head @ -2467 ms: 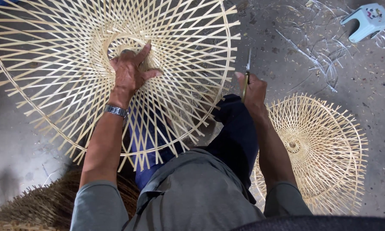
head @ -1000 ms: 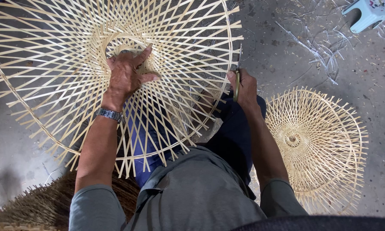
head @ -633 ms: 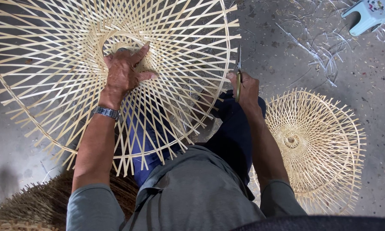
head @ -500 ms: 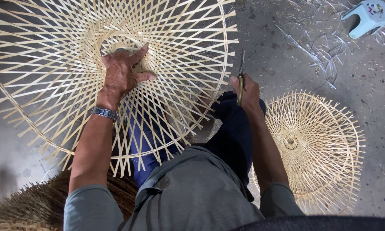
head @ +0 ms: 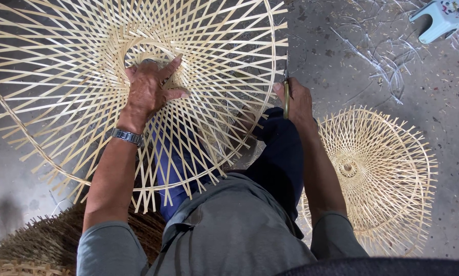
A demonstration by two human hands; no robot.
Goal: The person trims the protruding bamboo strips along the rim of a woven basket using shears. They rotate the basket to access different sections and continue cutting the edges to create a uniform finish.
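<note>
A: Start at the bottom of the frame. What's nearest?

B: A grey-sleeved torso and dark blue trousers; at lower left a heap of darker woven work [head: 40, 245]. At lower right a finished bamboo lattice disc [head: 377, 179] lies flat on the concrete floor [head: 444, 117].

A: And the hands?

B: The left hand [head: 150, 92], wristwatch [head: 127, 136] below it, presses flat with fingers spread near the hub of the large bamboo lattice frame [head: 137, 76], which fills the upper left and rests over the knees. It's a press, not a clasp. The right hand [head: 296, 99] is closed around scissors [head: 286, 94] at the frame's right rim.

A: Which step, would you say?

B: Trimming strip ends past the rim hoop, I judge. The next cut would want the frame turned slightly and held steady.

A: Farthest off?

B: Loose trimmings, and a pale blue plastic stool [head: 439, 18] at upper right.
</note>
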